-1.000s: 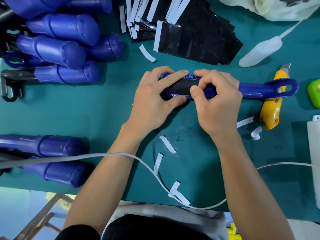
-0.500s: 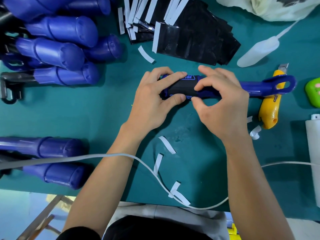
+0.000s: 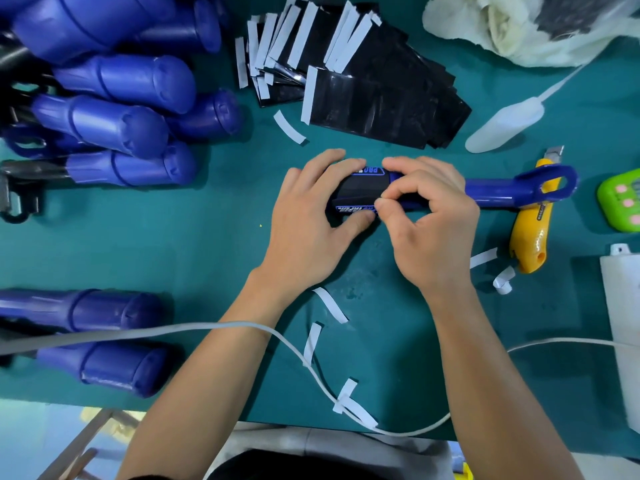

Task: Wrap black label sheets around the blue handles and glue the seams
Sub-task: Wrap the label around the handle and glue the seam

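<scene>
Handle [image 3: 491, 192] is lying across the desk [image 3: 207, 254], rigid plastic, probably light. Its label [image 3: 363, 187] is looking thin and glossy, likely creasing easily. Now the left hand [image 3: 308, 230] is gripping the wrapped fat end, and the right hand [image 3: 433, 230] is pinching the label's edge.

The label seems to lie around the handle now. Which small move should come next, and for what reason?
Probably smooth the pinched edge flat along the seam. The black label already lies round the blue handle, the left grip holds it, and the right grip pinches the label's edge. The white squeeze bottle lies untouched.
</scene>
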The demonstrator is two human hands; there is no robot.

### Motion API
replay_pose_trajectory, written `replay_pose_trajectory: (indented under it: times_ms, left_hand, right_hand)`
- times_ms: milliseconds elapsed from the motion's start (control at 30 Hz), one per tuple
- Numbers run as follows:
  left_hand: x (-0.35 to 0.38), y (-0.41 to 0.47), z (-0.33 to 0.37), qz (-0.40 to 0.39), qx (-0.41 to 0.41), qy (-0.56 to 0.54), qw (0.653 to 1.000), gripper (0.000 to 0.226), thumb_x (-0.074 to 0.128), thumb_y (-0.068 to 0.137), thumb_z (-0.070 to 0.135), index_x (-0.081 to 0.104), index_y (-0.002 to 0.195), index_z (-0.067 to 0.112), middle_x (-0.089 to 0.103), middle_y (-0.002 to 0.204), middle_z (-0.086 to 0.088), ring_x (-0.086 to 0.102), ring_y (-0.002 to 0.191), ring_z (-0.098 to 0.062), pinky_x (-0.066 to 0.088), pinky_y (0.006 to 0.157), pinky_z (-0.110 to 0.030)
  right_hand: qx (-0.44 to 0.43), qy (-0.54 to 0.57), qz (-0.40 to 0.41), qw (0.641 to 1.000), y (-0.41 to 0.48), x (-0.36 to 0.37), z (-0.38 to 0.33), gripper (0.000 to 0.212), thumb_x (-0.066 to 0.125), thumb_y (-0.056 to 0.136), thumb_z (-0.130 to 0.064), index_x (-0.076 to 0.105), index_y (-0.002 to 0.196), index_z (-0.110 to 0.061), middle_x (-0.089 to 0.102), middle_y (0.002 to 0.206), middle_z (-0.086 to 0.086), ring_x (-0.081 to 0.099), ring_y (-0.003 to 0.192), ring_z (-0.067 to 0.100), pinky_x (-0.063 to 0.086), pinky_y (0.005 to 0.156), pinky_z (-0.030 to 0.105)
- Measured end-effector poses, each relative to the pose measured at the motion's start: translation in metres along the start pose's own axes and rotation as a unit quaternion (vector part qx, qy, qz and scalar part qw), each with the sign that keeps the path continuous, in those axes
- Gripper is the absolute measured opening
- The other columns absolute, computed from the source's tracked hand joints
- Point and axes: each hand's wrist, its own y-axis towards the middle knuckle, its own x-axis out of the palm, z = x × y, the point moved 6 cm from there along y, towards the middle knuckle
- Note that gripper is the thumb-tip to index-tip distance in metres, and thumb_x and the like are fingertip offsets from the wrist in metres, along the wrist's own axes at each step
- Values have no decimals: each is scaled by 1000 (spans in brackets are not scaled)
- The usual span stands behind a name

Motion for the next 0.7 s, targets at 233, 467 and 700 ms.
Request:
replay_pose_trajectory:
  times_ms: [233,467,700]
  left_hand:
    - [0,0,-1,3,-4,-26,1000,46,70,92,43,65,136,28,56,143,10,47,104,-13,34,100,-16]
    - [0,-1,-1,18,-9,-44,999,40,73,94,32,67,132,27,60,136,11,51,107,-15,37,100,-21]
    - [2,-1,-1,21,-6,-45,999,39,73,93,30,68,131,27,60,135,11,49,105,-12,34,99,-17]
  right_hand:
    - [-4,-7,5,1000,-2,0,-1,14,77,79,3,69,74,-6,72,114,-9,62,110,18,46,101,49]
    - [18,1,1,1000,-2,2,1,10,76,81,-2,68,76,-7,71,119,-11,57,114,9,44,105,47]
    - [16,-25,13,999,-3,2,-1,8,76,83,-6,69,79,-6,73,121,-5,58,116,17,45,105,48]
